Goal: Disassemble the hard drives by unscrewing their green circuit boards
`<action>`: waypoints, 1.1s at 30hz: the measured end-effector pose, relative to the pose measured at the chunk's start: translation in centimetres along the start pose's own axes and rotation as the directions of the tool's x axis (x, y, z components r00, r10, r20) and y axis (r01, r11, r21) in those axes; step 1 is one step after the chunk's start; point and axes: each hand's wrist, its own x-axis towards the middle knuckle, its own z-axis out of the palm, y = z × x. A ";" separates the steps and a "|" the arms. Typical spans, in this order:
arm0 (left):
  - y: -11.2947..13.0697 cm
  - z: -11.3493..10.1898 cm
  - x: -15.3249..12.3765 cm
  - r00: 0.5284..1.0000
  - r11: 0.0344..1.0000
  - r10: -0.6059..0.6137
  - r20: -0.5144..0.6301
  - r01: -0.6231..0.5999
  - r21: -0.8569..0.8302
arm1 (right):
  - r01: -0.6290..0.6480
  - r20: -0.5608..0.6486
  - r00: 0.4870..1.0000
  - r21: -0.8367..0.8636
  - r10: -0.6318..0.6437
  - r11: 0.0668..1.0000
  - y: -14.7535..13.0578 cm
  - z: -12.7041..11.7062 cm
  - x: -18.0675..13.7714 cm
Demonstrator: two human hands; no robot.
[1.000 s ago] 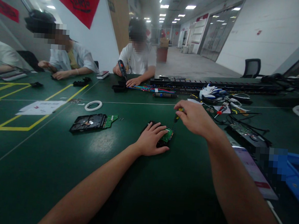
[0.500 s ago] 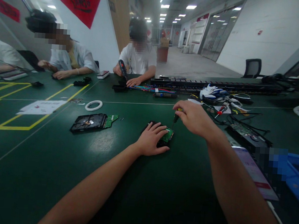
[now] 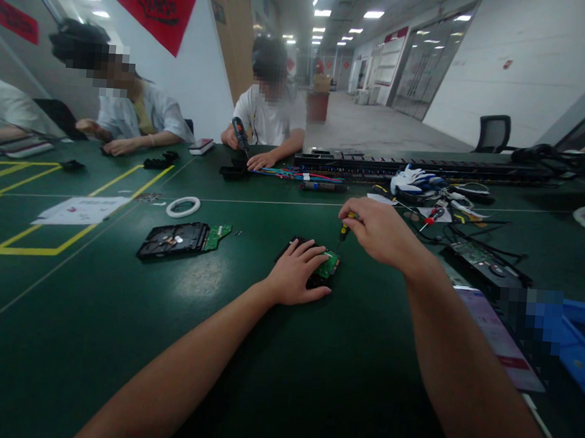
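As fingers [image 3: 354, 206] grip screwdriver [image 3: 344, 232], poster [image 3: 154, 6], writing illegible

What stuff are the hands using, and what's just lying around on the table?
Being used:
- screwdriver, held in the right hand
- black unit with a green board, under the left hand

Seemingly just lying about:
- white ring
- paper sheet
- gloves

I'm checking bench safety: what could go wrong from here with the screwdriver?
The screwdriver in the right hand points down close to the left hand, which lies spread on the black device; a slip might jab the fingers. It might also scratch the exposed green board. Small loose bits beside the other device could be brushed away and lost.
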 end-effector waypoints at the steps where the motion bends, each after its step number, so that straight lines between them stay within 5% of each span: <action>1: 0.0 0.0 0.0 1.000 1.000 -0.001 -0.002 0.001 -0.001 | 0.000 0.005 1.000 0.006 0.000 1.000 0.0 0.0 0.0; 33: 0.0 0.1 0.0 1.000 1.000 0.004 -0.007 -0.004 -0.001 | -0.012 -0.050 0.999 -0.057 0.010 0.998 -0.1 0.3 0.1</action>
